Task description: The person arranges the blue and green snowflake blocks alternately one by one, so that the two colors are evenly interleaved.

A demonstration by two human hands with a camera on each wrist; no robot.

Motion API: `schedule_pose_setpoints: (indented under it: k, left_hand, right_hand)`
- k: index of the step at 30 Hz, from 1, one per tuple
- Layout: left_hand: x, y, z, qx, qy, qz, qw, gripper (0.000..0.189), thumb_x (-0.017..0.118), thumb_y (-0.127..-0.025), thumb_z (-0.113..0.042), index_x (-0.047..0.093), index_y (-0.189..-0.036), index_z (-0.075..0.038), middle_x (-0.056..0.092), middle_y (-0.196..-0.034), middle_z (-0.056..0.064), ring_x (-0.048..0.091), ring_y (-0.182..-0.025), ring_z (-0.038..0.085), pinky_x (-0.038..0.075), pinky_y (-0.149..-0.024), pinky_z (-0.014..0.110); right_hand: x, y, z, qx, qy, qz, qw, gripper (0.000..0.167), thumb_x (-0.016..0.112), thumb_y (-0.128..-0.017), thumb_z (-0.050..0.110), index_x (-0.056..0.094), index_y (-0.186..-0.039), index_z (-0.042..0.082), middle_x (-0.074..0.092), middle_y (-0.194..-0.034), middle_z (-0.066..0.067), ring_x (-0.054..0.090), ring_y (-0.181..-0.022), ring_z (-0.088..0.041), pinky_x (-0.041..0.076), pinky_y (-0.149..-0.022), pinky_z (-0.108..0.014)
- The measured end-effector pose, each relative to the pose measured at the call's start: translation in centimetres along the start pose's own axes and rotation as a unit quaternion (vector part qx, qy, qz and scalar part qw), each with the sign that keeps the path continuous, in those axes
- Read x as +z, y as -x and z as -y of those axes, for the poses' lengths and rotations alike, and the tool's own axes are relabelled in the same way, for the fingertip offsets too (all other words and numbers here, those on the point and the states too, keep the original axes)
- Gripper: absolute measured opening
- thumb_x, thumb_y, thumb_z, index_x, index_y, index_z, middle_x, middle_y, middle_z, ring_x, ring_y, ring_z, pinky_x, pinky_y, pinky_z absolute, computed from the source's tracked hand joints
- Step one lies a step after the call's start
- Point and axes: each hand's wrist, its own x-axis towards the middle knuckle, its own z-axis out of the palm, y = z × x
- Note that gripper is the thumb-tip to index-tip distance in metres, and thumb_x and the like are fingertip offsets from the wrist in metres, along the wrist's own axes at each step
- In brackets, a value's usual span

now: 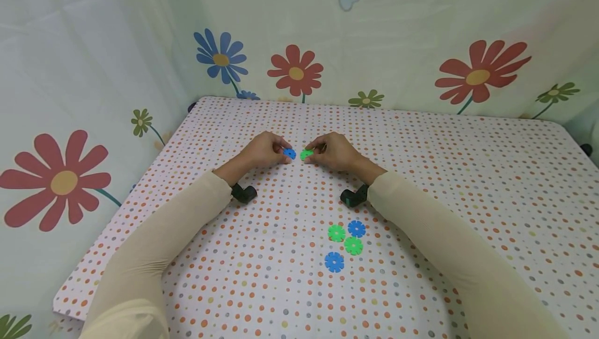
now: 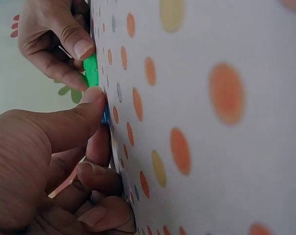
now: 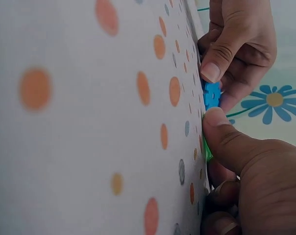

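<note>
Between thumb and fingers my left hand [image 1: 267,151] pinches a blue notched disc [image 1: 289,153], a flat plastic piece with a small centre hole. Facing it, my right hand [image 1: 335,152] pinches a green notched disc [image 1: 306,154] in the same way. A narrow gap separates the two discs in the head view. Both are held low, close to the dotted tabletop. In the left wrist view the green disc [image 2: 91,71] shows beyond my left thumb, which hides most of the blue one. The right wrist view shows the blue disc [image 3: 211,95], with the green one mostly covered by my right thumb.
Nearer to me on the dotted table [image 1: 262,276] lie two green discs [image 1: 336,233] and two blue discs [image 1: 334,262], close together by my right forearm. Dark wrist cameras [image 1: 244,193] sit under both cuffs. A flowered curtain [image 1: 402,32] hangs behind the table.
</note>
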Motion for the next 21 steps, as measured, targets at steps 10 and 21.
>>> schedule_pose_setpoints:
  k: [10,21]
  left_hand:
    - [0.2,0.05,0.09,-0.006,0.012,-0.002,0.9999,0.035,0.079,-0.085,-0.029,0.074,-0.117,-0.016,0.068,-0.088,0.001,0.052,-0.074,0.014,0.041,-0.067,0.026]
    - [0.18,0.19,-0.23,0.01,-0.018,0.004,0.9998,0.037,0.077,-0.087,-0.027,0.072,-0.121,-0.013,0.074,-0.099,0.003,0.056,-0.081,0.014,0.043,-0.068,0.025]
  right_hand:
    - [0.07,-0.1,-0.17,-0.008,0.003,-0.003,1.0,0.035,0.079,-0.084,0.032,0.074,-0.111,0.01,0.069,-0.083,-0.002,0.058,-0.069,-0.014,0.045,-0.061,-0.027]
    - [-0.02,0.05,0.19,-0.007,-0.002,0.005,1.0,0.034,0.079,-0.085,0.032,0.075,-0.112,0.012,0.069,-0.09,-0.004,0.057,-0.07,-0.014,0.045,-0.065,-0.027]
